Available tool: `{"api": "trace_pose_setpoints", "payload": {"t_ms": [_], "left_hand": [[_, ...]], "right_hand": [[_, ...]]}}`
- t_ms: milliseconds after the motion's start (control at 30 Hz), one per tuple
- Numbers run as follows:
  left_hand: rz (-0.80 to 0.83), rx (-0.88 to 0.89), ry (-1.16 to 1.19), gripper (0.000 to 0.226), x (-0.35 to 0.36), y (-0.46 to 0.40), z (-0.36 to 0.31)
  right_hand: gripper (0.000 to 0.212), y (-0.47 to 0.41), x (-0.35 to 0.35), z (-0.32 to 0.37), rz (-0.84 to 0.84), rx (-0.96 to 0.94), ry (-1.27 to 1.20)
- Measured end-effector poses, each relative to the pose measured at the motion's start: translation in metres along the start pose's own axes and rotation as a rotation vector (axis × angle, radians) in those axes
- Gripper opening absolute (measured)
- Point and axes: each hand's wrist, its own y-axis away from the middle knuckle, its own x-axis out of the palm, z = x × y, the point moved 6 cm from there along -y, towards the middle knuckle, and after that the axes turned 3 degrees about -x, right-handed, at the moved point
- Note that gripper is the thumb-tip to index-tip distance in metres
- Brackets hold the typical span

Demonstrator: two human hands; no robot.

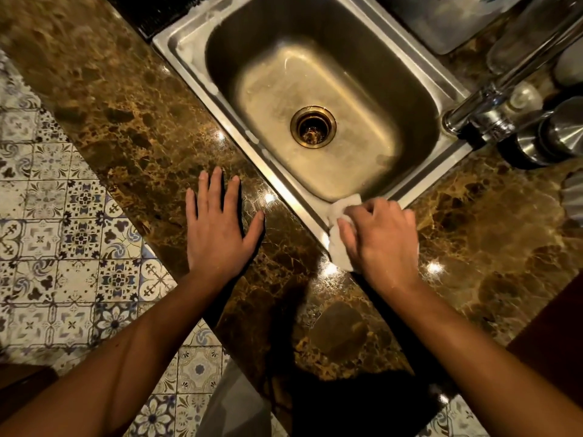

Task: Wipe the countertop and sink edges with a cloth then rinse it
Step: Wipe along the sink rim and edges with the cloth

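Observation:
A stainless steel sink (189, 63) is set at an angle into a brown marbled countertop (132, 127). My right hand (378, 234) presses a white cloth (339, 247) onto the sink's near corner, where the steel rim meets the stone. Part of the cloth is hidden under my fingers. My left hand (220, 222) lies flat on the countertop to the left of that corner, fingers spread, holding nothing. The basin is empty, with a brass drain (313, 127) in its middle.
A chrome faucet (492, 102) rises at the sink's right side. Steel containers (555, 137) and a glass jar (517, 48) stand behind it. A ribbed white object (572, 197) shows at the right edge. Patterned floor tiles (63, 247) lie to the left, below the counter edge.

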Motion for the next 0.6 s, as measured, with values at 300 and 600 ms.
{"api": "trace_pose_setpoints", "payload": {"t_ms": [300, 600], "left_hand": [[0.005, 0.004, -0.007, 0.076, 0.003, -0.001, 0.001], [-0.016, 0.001, -0.017, 0.076, 0.002, -0.001, 0.001]], "right_hand": [[0.03, -0.047, 0.018, 0.025, -0.07, 0.084, -0.017], [0.035, -0.075, 0.032, 0.067, -0.12, 0.139, -0.183]]}}
